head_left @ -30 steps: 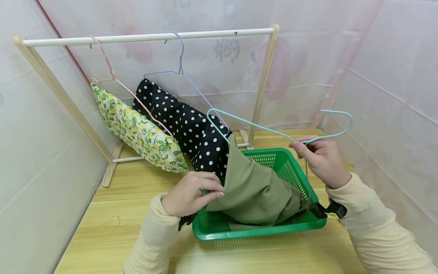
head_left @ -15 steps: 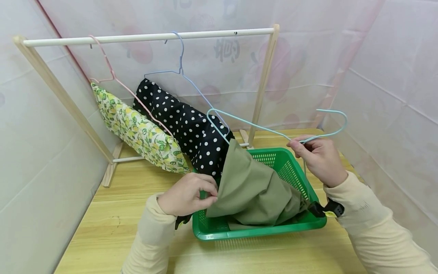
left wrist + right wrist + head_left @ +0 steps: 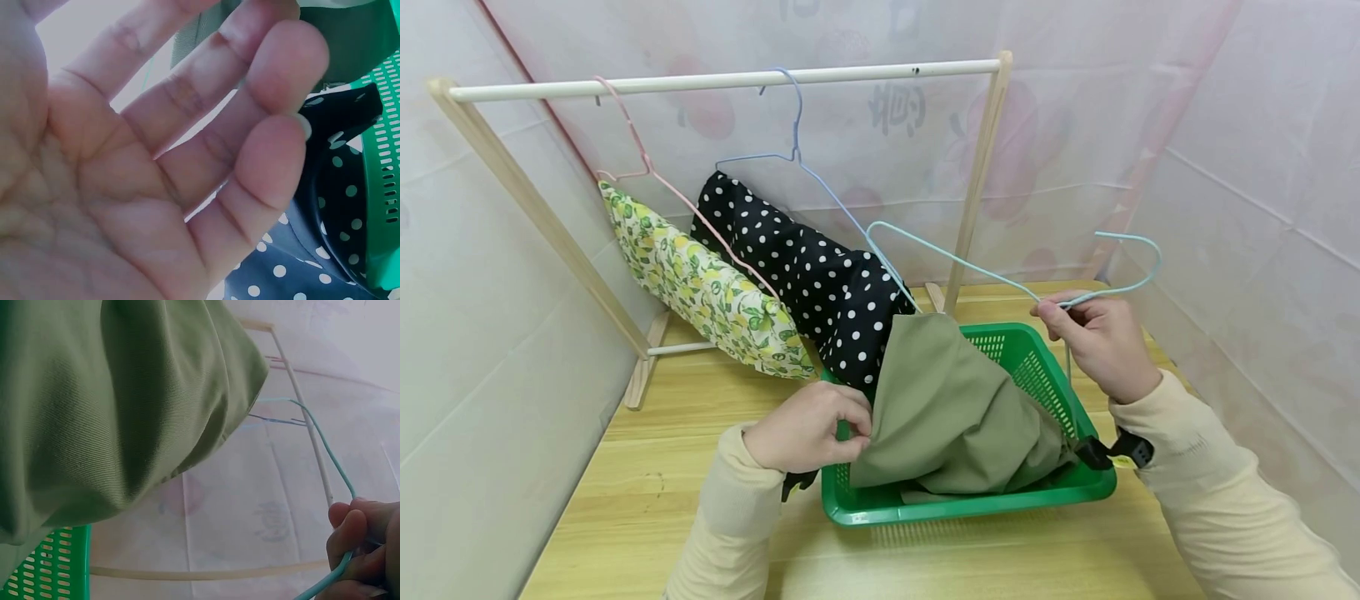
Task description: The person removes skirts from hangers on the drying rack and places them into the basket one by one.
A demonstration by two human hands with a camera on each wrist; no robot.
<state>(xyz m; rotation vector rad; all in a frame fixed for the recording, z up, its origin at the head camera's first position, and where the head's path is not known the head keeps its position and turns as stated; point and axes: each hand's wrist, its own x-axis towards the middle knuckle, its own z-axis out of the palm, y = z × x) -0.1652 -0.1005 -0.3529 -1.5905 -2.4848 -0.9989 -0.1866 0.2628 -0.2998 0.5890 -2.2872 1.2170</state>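
The turquoise hanger (image 3: 962, 262) is held in the right grip (image 3: 1101, 343); the olive cloth (image 3: 943, 408) is pinched by the left grip (image 3: 814, 427).

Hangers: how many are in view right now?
3: pink hanger and blue hanger on the rail, turquoise hanger in the right hand. The green cloth could hide more.

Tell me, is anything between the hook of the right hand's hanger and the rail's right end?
Nothing visible blocks the turquoise hook; on the white rail, the blue hanger and pink hanger hang farther left.
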